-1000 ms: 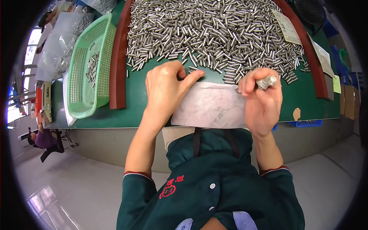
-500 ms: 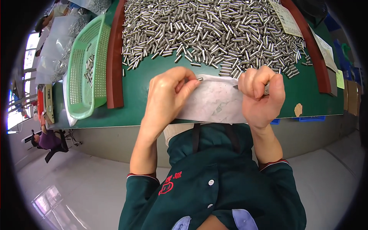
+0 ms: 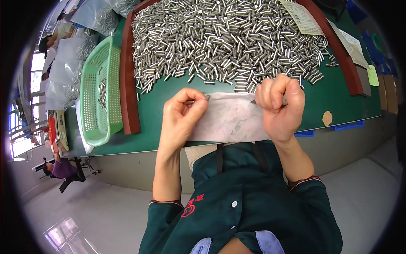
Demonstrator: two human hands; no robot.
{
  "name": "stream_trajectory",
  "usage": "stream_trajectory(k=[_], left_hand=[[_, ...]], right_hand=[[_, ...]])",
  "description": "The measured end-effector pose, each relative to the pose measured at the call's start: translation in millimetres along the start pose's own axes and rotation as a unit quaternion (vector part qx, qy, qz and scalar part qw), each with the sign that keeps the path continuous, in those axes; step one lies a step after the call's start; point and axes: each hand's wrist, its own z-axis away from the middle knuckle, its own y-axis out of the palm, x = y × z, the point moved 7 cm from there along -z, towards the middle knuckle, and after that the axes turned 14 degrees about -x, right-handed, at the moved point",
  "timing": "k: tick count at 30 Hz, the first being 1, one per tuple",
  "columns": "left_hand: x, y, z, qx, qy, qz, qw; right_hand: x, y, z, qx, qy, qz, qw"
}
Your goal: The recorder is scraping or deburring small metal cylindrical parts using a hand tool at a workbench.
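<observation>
My left hand [image 3: 179, 116] is closed in a pinch on a small shiny metal pin [image 3: 207, 97], whose end shows at the fingertips. My right hand [image 3: 281, 108] is curled into a fist around a slim thing with a dark pointed tip [image 3: 253, 101]; most of it is hidden by the fingers. Between and below the hands lies a stained whitish cloth [image 3: 230, 120] at the table's near edge. Just beyond both hands spreads a big heap of short metal pins [image 3: 220, 40], a few of them lying loose along its near border.
Dark red rails [image 3: 130, 84] flank the heap. To the left stand a green perforated basket [image 3: 95, 122] with some pins and several clear bags [image 3: 63, 55] of metal parts. Paper sheets [image 3: 302, 19] lie at the right. A person in purple [image 3: 63, 168] sits far left.
The view has shifted slightly, so the basket and rails sit lower. My left hand keeps its pinch on the pin, and my right fist stays closed in much the same place.
</observation>
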Motion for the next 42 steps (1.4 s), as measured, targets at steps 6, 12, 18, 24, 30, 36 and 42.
stream_trajectory(k=[6,12,18,24,30,36,42], left_hand=[[9.4,-8.2,-8.9,0.008,-0.107,0.166,0.98],[10.7,-15.0,-11.6,0.009,-0.069,0.146,0.987],[7.5,-11.9,-13.3,-0.001,-0.069,0.133,0.989],[10.3,-14.2,-14.3,0.012,-0.111,0.202,0.973],[10.4,-13.8,-13.3,-0.001,-0.121,0.173,0.977],[10.7,-16.2,-15.9,0.014,-0.18,0.282,0.942],[-6.2,-21.3,-29.8,-0.04,-0.022,0.018,0.999]], right_hand=[[1.0,0.6,1.5,-0.006,-0.003,-0.017,1.0],[-1.1,4.2,1.7,0.003,-0.006,-0.019,1.0],[-1.4,2.4,-1.2,0.003,-0.007,-0.017,1.0],[-1.5,2.1,0.5,-0.001,-0.005,-0.014,1.0],[-1.7,1.3,0.9,-0.001,-0.003,-0.014,1.0],[-0.8,2.0,0.9,-0.002,-0.004,-0.018,1.0],[-1.5,1.2,0.1,-0.005,-0.008,-0.016,1.0]])
